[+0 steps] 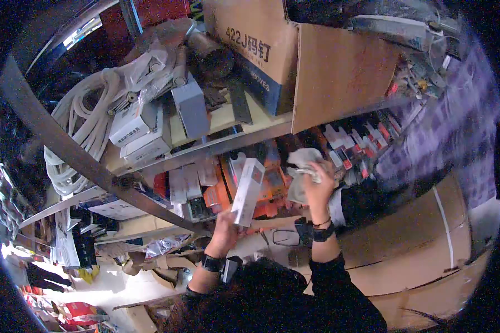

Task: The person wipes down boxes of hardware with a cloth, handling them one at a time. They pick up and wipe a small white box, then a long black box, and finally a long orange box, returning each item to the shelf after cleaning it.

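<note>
"Any txt?"
"I read '422J码钉' on carton (258,47), upr shelf (205,151). L hand (223,234) grips wht box (249,191), R hand (320,191) whitish cloth (304,157), both nr packed lwr shelf (134,227)."

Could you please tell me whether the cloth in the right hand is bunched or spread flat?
Bunched: the cloth looks crumpled, gathered in the right hand.

A black sleeve (334,282) covered the right arm (325,253) down to the forearm. Black straps (323,233) ringed both wrists, with a thin bracelet (321,223) on the right.
</note>
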Tool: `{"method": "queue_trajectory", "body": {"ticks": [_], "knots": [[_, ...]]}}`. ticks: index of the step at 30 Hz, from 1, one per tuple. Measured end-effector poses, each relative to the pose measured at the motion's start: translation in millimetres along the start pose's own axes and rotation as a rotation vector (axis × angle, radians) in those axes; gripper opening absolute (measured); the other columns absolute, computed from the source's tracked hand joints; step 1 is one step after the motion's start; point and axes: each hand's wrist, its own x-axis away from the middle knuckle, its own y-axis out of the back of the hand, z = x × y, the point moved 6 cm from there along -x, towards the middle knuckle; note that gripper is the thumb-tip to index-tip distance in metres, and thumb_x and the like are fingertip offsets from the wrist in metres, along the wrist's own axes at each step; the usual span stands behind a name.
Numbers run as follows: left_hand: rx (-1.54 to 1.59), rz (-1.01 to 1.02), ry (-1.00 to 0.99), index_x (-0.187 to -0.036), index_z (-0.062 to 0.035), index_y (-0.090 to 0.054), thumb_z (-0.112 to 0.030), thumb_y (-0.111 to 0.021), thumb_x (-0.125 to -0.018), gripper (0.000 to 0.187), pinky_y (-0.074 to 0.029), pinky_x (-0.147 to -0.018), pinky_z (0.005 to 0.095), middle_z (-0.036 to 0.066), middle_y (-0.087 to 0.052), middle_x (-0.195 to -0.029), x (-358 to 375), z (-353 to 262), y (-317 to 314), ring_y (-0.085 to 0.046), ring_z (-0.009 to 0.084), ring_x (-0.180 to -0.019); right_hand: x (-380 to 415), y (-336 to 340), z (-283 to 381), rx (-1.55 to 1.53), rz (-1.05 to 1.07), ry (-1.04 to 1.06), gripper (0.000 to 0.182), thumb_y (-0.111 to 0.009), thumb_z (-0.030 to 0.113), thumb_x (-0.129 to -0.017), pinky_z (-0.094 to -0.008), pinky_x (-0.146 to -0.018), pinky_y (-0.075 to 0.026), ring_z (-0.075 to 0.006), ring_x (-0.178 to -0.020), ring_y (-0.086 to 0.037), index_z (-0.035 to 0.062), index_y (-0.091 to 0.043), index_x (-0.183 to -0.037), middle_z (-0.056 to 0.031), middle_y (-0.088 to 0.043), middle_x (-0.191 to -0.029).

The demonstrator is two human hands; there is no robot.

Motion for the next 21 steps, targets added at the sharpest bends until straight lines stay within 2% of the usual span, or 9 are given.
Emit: {"method": "queue_trajectory", "body": {"ticks": [1,3,5,6,8,11,14,18,21], "knots": [[-0.215,0.004,-0.145,-0.113,0.0029,-0.039,-0.037,-0.054,-0.074,0.058,-0.045,-0.055,0.0255,0.010,-0.053,-0.097,-1.8,-16.3,-8.8,-0.054,0.0156,-0.076,-1.9,9.4,-6.0,-0.090,-0.075,-0.063,0.026,-0.052,-0.004,-0.059,-0.0297,-0.076,-0.039,-0.0233,-0.084,-0.052,0.0003,-0.058,-0.084,-0.0104,-0.054,-0.085],[-0.495,-0.023,-0.286,-0.111,0.0030,-0.044,-0.026,-0.058,-0.072,0.051,-0.045,-0.069,0.0300,0.010,-0.053,-0.101,-14.5,-32.4,-7.3,-0.051,0.0141,-0.087,-4.7,28.6,5.6,0.025,-0.128,0.034,0.025,-0.052,-0.005,-0.060,-0.0298,-0.077,-0.039,-0.0238,-0.084,-0.052,-0.0012,-0.058,-0.083,-0.0108,-0.054,-0.086],[-0.839,-0.093,-0.501,-0.109,0.0017,-0.047,-0.022,-0.063,-0.066,0.051,-0.046,-0.063,0.0309,0.011,-0.056,-0.095,-28.1,-47.3,-15.2,-0.055,0.0172,-0.081,-3.6,33.8,11.2,0.015,-0.117,0.044,0.025,-0.052,-0.005,-0.059,-0.0304,-0.078,-0.038,-0.0239,-0.086,-0.051,-0.0008,-0.058,-0.083,-0.0111,-0.054,-0.087],[-0.830,-0.100,-0.500,-0.109,0.0017,-0.047,-0.022,-0.063,-0.066,0.051,-0.046,-0.063,0.0309,0.011,-0.056,-0.095,-32.1,-53.2,-19.8,-0.055,0.0172,-0.081,-3.2,35.5,15.2,-0.005,-0.118,0.050,0.026,-0.052,-0.005,-0.058,-0.0309,-0.079,-0.038,-0.0240,-0.087,-0.051,-0.0005,-0.059,-0.083,-0.0114,-0.054,-0.088],[-1.456,-0.182,-0.610,-0.110,-0.0012,-0.047,-0.019,-0.066,-0.057,0.059,-0.046,-0.057,0.0330,0.013,-0.057,-0.084,-30.7,-70.3,-40.9,-0.057,0.0231,-0.071,2.2,33.2,33.3,0.016,-0.074,0.127,0.027,-0.052,-0.004,-0.056,-0.0320,-0.080,-0.037,-0.0244,-0.089,-0.050,-0.0002,-0.059,-0.083,-0.0116,-0.053,-0.090],[-1.553,-0.248,-0.814,-0.111,-0.0040,-0.045,-0.021,-0.068,-0.053,0.065,-0.045,-0.054,0.0349,0.012,-0.054,-0.074,-25.1,-77.4,-59.6,-0.054,0.0277,-0.063,13.4,20.8,64.1,-0.005,0.016,0.309,0.028,-0.053,0.000,-0.054,-0.0344,-0.081,-0.037,-0.0255,-0.092,-0.049,0.0026,-0.060,-0.080,-0.0117,-0.052,-0.094],[-1.555,-0.313,-0.922,-0.112,-0.0049,-0.044,-0.024,-0.070,-0.052,0.068,-0.045,-0.054,0.0352,0.012,-0.053,-0.072,-17.8,-77.9,-63.3,-0.054,0.0257,-0.062,25.1,-5.7,90.7,-0.031,0.204,0.441,0.030,-0.056,0.002,-0.051,-0.0347,-0.079,-0.039,-0.0257,-0.091,-0.049,0.0081,-0.062,-0.080,-0.0104,-0.052,-0.095],[-1.433,-0.204,-0.908,-0.110,-0.0024,-0.045,-0.026,-0.071,-0.051,0.069,-0.044,-0.054,0.0347,0.013,-0.052,-0.071,-23.9,-64.2,-44.5,-0.053,0.0252,-0.062,32.6,-58.1,78.9,0.082,0.376,0.517,0.029,-0.061,0.004,-0.050,-0.0364,-0.076,-0.040,-0.0280,-0.090,-0.048,0.0118,-0.062,-0.078,-0.0071,-0.051,-0.092],[-1.557,-0.316,-0.878,-0.109,0.0007,-0.045,-0.027,-0.072,-0.051,0.070,-0.045,-0.055,0.0345,0.014,-0.052,-0.072,-20.0,-69.4,-45.3,-0.053,0.0258,-0.062,24.0,-75.7,70.9,0.229,0.363,0.540,0.027,-0.062,0.004,-0.049,-0.0367,-0.072,-0.041,-0.0273,-0.087,-0.047,0.0122,-0.062,-0.075,-0.0058,-0.051,-0.091]]}}
